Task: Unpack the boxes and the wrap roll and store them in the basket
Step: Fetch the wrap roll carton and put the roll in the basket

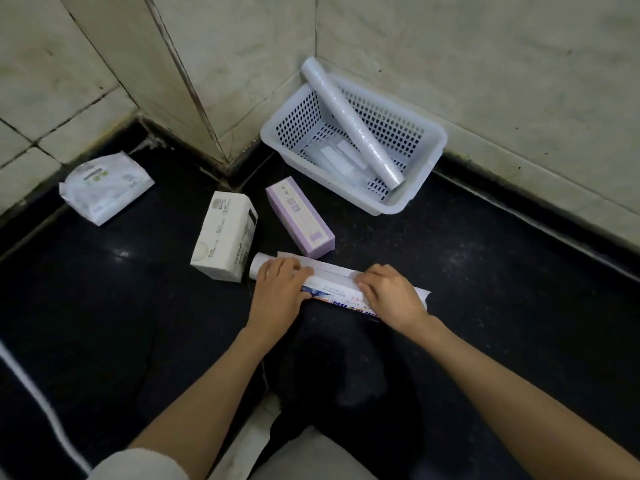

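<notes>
A roll [349, 121] leans in the basket [420, 161] at the far corner. Nearer lie two boxes [225, 235] side by side, a packet [104, 187] well left of them

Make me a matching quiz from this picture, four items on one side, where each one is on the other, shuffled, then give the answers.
Things:
1. clear wrap roll
2. purple box
3. white box
4. soft white packet

Places:
A. on the dark floor by the left wall, apart from the rest
B. leaning in the white basket, one end over its rim
C. on the floor between the white box and the basket
D. on the floor just left of the purple box

Pairs: 1-B, 2-C, 3-D, 4-A
</notes>
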Tool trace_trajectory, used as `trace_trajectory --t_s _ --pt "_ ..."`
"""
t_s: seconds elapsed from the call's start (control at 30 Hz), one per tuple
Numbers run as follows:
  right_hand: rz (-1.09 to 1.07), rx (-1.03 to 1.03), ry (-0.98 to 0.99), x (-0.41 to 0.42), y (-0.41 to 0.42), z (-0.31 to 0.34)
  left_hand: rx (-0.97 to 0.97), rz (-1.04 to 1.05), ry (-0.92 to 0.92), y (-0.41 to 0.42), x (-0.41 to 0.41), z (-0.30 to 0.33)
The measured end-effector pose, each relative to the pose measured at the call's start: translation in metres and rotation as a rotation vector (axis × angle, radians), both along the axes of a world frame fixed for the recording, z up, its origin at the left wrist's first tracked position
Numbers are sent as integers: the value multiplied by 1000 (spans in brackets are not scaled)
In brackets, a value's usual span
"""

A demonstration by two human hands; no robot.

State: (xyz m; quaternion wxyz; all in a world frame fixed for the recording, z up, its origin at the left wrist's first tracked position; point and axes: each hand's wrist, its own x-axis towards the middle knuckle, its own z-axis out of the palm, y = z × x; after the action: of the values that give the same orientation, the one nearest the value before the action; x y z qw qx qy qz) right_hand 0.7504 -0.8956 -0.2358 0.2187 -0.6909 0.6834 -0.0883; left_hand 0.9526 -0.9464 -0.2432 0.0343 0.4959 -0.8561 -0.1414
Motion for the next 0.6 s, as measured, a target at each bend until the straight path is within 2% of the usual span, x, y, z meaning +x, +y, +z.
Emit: trace_trajectory --t_s 0.2,0.3,0.47,0.6 --pt "15 257 27 7 -14 10 -85 51 115 15 8 1" --pt "51 376 49 11 -18 12 -45 22 133 9 13 4" --pt "79 389 122 21 -20 11 124 -45 -25 -3 13 8" --pt "74 344 105 18 -16 27 186 -87 -15 -14 20 26"
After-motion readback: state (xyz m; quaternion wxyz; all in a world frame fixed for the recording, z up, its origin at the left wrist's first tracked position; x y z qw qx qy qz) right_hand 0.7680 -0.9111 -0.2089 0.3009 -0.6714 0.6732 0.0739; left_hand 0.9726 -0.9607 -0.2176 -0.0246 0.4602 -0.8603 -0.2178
